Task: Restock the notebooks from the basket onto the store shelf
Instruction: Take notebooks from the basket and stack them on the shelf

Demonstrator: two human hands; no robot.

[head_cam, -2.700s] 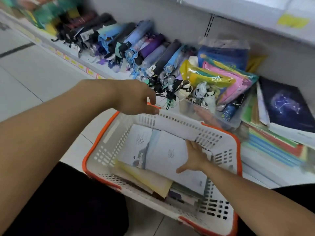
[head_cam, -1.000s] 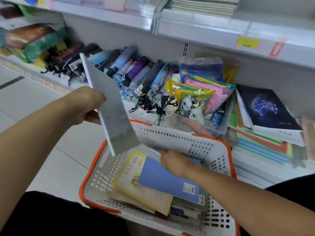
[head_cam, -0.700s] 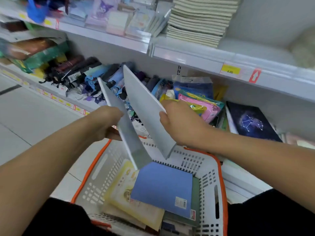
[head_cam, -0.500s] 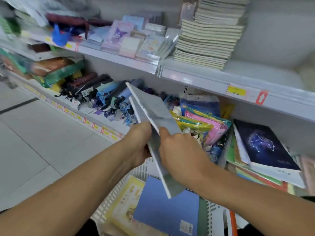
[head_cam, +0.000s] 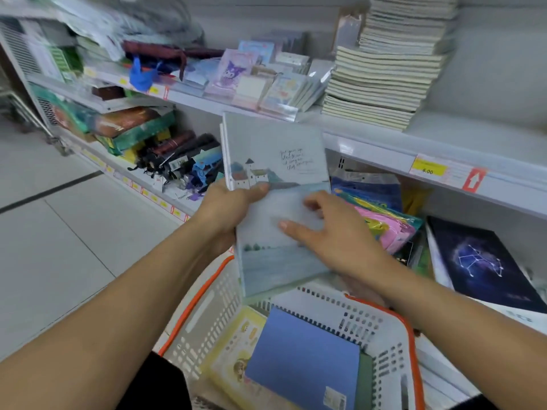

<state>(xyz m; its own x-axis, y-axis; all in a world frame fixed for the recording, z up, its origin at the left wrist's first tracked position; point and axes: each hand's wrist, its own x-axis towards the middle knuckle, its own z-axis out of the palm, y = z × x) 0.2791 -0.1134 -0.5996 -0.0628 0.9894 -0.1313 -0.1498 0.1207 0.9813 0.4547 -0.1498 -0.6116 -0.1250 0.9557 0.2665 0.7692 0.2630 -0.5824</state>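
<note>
notebooks (head_cam: pixel 275 179), tilted edgewise earlier, now face up above basket (head_cam: pixel 370 321).

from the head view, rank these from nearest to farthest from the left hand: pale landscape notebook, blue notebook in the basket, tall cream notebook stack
1. pale landscape notebook: gripped by the left hand.
2. blue notebook: below, in the basket.
3. cream notebook stack: upper shelf, far up-right.

Under the thumb of the left hand (head_cam: pixel 228 208), the notebooks (head_cam: pixel 278 202) have smooth, matt paper covers. Below the fingers, the basket (head_cam: pixel 367 318) is white holey plastic with an orange rim. Past the fingertips, clear shiny wrap covers small pads (head_cam: pixel 278 93).
</note>
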